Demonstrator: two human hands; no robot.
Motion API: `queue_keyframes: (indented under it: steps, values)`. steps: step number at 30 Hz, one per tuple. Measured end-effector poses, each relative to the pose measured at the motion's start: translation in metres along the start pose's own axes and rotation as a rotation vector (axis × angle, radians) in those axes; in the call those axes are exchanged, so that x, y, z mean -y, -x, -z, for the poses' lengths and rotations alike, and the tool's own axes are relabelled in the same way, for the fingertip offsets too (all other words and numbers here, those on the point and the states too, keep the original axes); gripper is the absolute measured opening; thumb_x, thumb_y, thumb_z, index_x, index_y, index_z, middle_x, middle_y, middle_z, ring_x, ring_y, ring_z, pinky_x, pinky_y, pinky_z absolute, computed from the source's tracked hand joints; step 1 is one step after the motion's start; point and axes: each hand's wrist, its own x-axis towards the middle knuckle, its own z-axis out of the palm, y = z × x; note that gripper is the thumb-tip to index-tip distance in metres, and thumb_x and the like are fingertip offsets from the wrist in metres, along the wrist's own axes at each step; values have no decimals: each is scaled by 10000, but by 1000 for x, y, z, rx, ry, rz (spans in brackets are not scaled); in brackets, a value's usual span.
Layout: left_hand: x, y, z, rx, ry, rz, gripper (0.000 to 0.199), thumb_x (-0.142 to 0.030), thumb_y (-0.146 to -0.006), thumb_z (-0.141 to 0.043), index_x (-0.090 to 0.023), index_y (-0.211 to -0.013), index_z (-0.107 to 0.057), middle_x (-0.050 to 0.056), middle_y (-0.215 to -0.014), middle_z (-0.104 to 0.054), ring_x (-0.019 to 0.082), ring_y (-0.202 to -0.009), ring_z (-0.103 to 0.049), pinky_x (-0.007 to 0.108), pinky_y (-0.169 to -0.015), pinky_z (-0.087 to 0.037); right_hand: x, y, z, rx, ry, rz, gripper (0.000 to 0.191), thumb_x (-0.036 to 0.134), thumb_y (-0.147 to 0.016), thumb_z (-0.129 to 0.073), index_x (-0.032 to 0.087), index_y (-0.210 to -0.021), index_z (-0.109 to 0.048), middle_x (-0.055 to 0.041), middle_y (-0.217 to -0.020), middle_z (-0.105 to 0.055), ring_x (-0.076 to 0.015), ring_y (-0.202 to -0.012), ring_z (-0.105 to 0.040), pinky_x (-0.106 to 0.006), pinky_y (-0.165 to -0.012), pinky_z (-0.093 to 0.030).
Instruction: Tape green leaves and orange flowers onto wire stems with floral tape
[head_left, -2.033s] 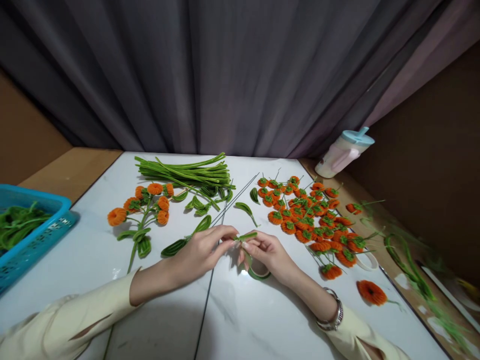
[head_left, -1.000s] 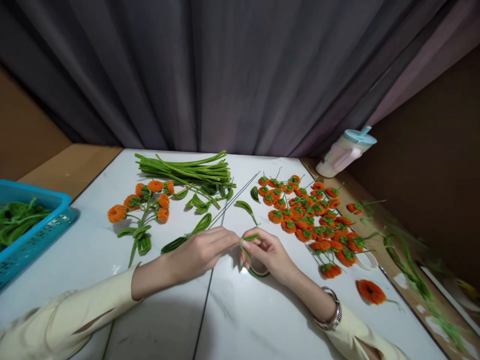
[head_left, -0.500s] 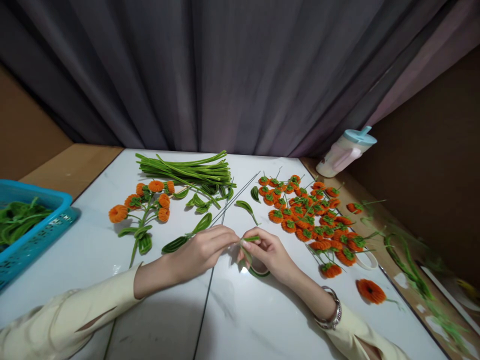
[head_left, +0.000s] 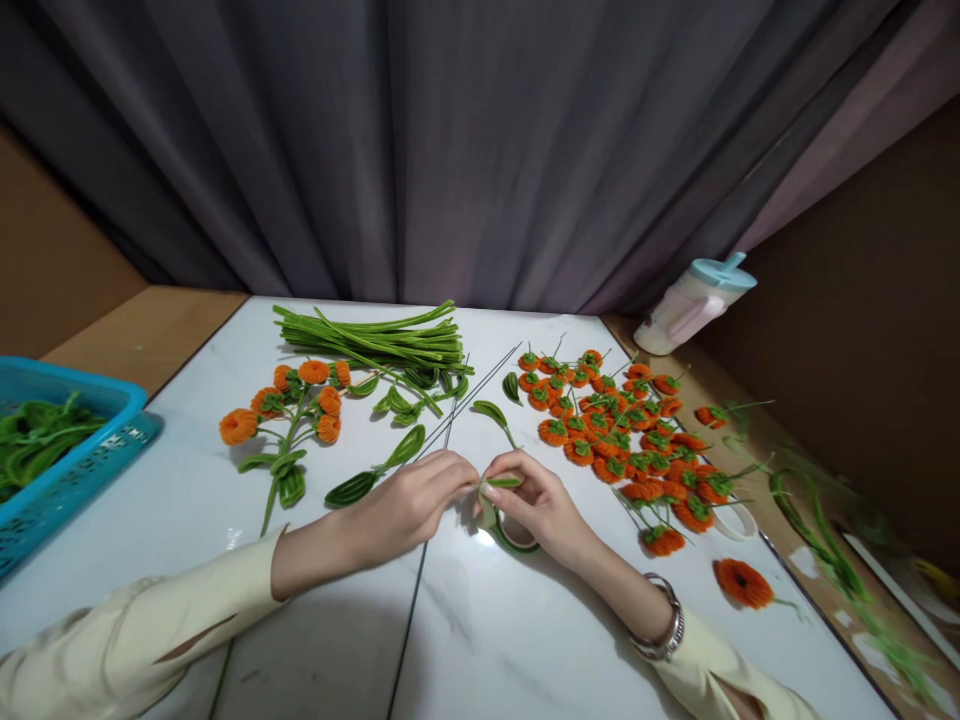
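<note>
My left hand (head_left: 420, 497) and my right hand (head_left: 536, 500) meet fingertip to fingertip above the middle of the table. Between the thumb and fingers of my right hand is a small fuzzy green leaf (head_left: 505, 481). A pale green strip (head_left: 489, 512), which looks like tape, hangs just below that pinch. The fingers of my left hand are closed at the leaf's left end, and what they grip is hidden. Under my right hand lies a green ring-shaped roll (head_left: 517, 543), partly covered. A stemmed leaf (head_left: 491, 412) rests just beyond the hands.
Left of my hands lies an assembled orange flower spray (head_left: 289, 440), with green fuzzy stems (head_left: 375, 338) behind it. Many orange flower heads (head_left: 600, 420) spread to the right. A blue basket (head_left: 120, 410) stands far left, a tumbler (head_left: 686, 310) back right. Thin wires (head_left: 480, 385) lie centrally.
Both hands stay in nearly the same place. The leaf in my right hand has turned slightly, and the pale strip beneath it has shifted a little. The whole view has moved slightly.
</note>
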Motion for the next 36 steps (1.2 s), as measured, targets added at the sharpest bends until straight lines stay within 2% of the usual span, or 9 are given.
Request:
queue_keyframes:
  steps: [4,9,18,23,31,36]
  values:
    - [0,1,1,31,-53,-36,249,15,-881,-356,-139,-971,-530,70,-850,-587,170,-808,-532,284,-726,-480,0,0,0,-4,-10,-21,225,344,-806,-690,184,-868,-545,-13,-706,-664,-151,-676,-623,-295,-657,-481]
    - [-1,0,1,31,-245,-140,283,39,-853,-319,-119,-958,-529,94,-832,-602,190,-764,-527,307,-682,-487,-1,0,-1,3,-43,-43,246,345,-775,-718,188,-869,-554,-11,-716,-678,-155,-680,-646,-304,-677,-511]
    - [-2,-2,1,-27,-487,-275,200,-77,-933,-338,-107,-931,-536,109,-800,-624,195,-721,-570,316,-667,-511,-1,0,-1,-10,-68,-50,222,336,-764,-729,179,-823,-584,-14,-685,-686,-158,-656,-661,-317,-669,-543]
    - [-2,-2,1,-28,-468,-274,227,-63,-930,-316,-93,-969,-538,114,-792,-631,195,-709,-579,316,-646,-517,-1,-1,-1,3,-97,-54,228,327,-751,-744,173,-807,-586,-17,-673,-698,-160,-630,-667,-328,-655,-556]
    - [3,2,-2,-48,-349,-265,215,-52,-931,-355,-91,-1071,-513,125,-880,-634,195,-797,-591,312,-714,-514,0,-1,1,26,-143,-59,214,282,-759,-744,164,-773,-566,-14,-671,-705,-149,-617,-671,-321,-644,-563]
    - [1,1,-1,14,-285,-184,204,-59,-937,-337,-106,-984,-530,102,-826,-614,185,-739,-543,300,-671,-486,1,-1,0,27,-145,-65,218,278,-758,-746,163,-760,-561,-14,-665,-707,-149,-614,-674,-319,-640,-564]
